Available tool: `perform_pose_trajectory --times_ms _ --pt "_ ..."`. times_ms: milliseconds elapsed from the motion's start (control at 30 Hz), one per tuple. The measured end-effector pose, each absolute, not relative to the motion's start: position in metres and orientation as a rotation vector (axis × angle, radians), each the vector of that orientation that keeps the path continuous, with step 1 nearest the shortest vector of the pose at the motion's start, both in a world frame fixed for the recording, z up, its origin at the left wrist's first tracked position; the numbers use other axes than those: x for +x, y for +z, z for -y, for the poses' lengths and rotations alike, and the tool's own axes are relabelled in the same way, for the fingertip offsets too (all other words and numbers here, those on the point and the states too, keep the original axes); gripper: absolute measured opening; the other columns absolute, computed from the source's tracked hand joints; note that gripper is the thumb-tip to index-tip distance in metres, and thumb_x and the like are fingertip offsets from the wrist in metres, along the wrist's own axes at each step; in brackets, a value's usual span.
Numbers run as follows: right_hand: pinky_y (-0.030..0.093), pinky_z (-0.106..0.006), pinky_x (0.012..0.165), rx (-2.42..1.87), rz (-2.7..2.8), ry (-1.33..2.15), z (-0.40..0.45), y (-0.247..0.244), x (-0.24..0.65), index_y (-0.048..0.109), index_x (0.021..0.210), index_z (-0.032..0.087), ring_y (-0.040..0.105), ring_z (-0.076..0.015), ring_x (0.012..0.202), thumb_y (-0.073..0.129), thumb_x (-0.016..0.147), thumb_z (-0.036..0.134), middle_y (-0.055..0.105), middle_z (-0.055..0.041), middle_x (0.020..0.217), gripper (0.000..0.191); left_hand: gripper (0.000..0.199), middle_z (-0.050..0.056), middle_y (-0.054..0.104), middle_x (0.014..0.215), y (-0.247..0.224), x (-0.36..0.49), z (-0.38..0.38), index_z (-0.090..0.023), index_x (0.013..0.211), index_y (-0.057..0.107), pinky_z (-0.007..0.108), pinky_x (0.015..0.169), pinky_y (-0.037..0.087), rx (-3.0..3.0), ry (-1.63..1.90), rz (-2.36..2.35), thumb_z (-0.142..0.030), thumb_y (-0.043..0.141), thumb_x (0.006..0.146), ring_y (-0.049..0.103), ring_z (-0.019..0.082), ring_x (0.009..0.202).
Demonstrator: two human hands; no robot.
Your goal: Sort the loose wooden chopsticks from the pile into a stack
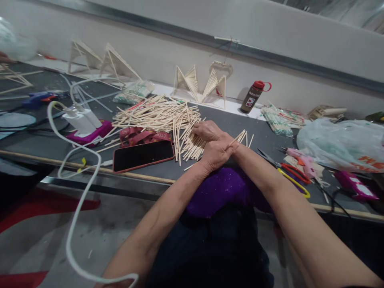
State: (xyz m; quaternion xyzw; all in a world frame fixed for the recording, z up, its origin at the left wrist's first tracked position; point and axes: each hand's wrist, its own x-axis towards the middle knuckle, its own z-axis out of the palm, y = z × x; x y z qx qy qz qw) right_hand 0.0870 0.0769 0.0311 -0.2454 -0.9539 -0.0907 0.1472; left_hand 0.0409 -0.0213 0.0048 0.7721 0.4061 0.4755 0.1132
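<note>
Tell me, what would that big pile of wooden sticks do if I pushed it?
The pile of wooden sticks would probably slide apart, since they lie loose and crisscrossed. Each looks thin, so it's likely light and might snap. They're probably stiff, not floppy, because they look straight.

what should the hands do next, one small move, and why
Probably lift a stick from the loose pile with the right hand: it reaches over the pile's near right edge, while the left hand seems to hold a few thin sticks.
</note>
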Motion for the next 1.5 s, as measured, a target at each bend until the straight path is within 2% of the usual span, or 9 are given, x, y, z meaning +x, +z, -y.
perform_pose_trajectory --times_ms 167,300,500,600,767,933,1033,1300,1500 --pt "0.039 -0.026 0.067 -0.788 2.714 -0.046 -0.079 0.023 0.093 0.067 0.081 0.021 0.057 -0.0150 0.082 0.055 0.089 0.018 0.065 -0.0041 0.087 0.015 0.041 0.003 0.065 0.062 0.006 0.041 0.022 -0.016 0.070 0.067 0.025 0.060 0.040 2.228 1.386 -1.189 -0.042 0.044 0.093 0.055 0.013 0.057" --pt "0.042 -0.025 0.071 -0.767 2.321 0.179 -0.085 0.031 0.103 0.064 0.086 0.019 0.059 -0.0142 0.085 0.052 0.088 0.023 0.066 -0.0039 0.091 0.013 0.039 0.002 0.063 0.060 0.009 0.041 0.023 -0.017 0.067 0.067 0.024 0.059 0.039 2.035 1.390 -1.132 -0.042 0.048 0.091 0.054 0.012 0.055" --pt "0.046 -0.020 0.057 -0.883 1.495 0.715 -0.081 0.053 0.137 0.055 0.090 0.021 0.062 -0.0105 0.071 0.054 0.085 0.031 0.064 -0.0003 0.079 0.012 0.041 -0.005 0.045 0.043 0.016 0.038 0.014 -0.015 0.066 0.063 0.021 0.040 0.030 1.208 1.376 -0.977 -0.048 0.051 0.087 0.038 0.007 0.035" --pt "0.047 -0.020 0.056 -0.865 1.274 0.930 -0.069 0.048 0.154 0.051 0.087 0.021 0.065 -0.0107 0.072 0.061 0.077 0.029 0.065 -0.0002 0.084 0.016 0.032 -0.005 0.048 0.048 0.019 0.031 0.005 -0.014 0.080 0.065 0.018 0.034 0.025 0.816 1.355 -0.890 -0.042 0.052 0.088 0.040 0.005 0.034" --pt "0.051 -0.024 0.062 -0.800 1.480 1.023 -0.043 0.030 0.156 0.057 0.083 0.019 0.065 -0.0135 0.074 0.067 0.074 0.033 0.067 -0.0013 0.084 0.020 0.018 -0.002 0.059 0.063 0.020 0.018 -0.006 -0.013 0.093 0.066 0.012 0.035 0.030 0.541 1.381 -0.776 -0.028 0.062 0.084 0.051 0.003 0.042" --pt "0.049 -0.027 0.072 -0.752 1.935 0.556 -0.026 0.028 0.147 0.069 0.087 0.020 0.061 -0.0140 0.075 0.065 0.079 0.034 0.067 -0.0032 0.081 0.017 0.014 -0.003 0.056 0.060 0.017 0.005 -0.015 -0.013 0.088 0.067 0.011 0.035 0.031 0.424 1.460 -0.651 -0.023 0.059 0.087 0.050 0.002 0.043" --pt "0.047 -0.026 0.068 -0.806 1.990 0.436 -0.025 0.027 0.147 0.072 0.092 0.019 0.061 -0.0133 0.070 0.058 0.084 0.031 0.067 -0.0042 0.080 0.020 0.019 -0.001 0.060 0.066 0.015 -0.001 -0.019 -0.013 0.084 0.067 0.012 0.038 0.036 0.386 1.578 -0.681 -0.024 0.054 0.090 0.056 0.004 0.050" --pt "0.032 -0.021 0.042 -1.247 2.045 0.958 -0.025 0.031 0.148 0.059 0.062 0.016 0.047 -0.0088 0.038 0.059 0.078 0.042 0.050 0.0044 0.043 0.030 0.016 0.001 0.060 0.065 0.018 -0.002 -0.017 -0.013 0.082 0.068 0.011 0.033 0.025 0.485 1.708 -0.719 -0.023 0.057 0.088 0.049 0.002 0.046" --pt "0.023 -0.021 0.039 -1.181 2.048 1.101 -0.023 0.033 0.146 0.047 0.052 0.018 0.036 -0.0063 0.034 0.058 0.076 0.051 0.039 0.0071 0.040 0.042 0.014 -0.001 0.058 0.063 0.017 -0.005 -0.018 -0.014 0.081 0.067 0.011 0.033 0.025 0.472 1.666 -0.725 -0.025 0.060 0.086 0.046 0.002 0.046"
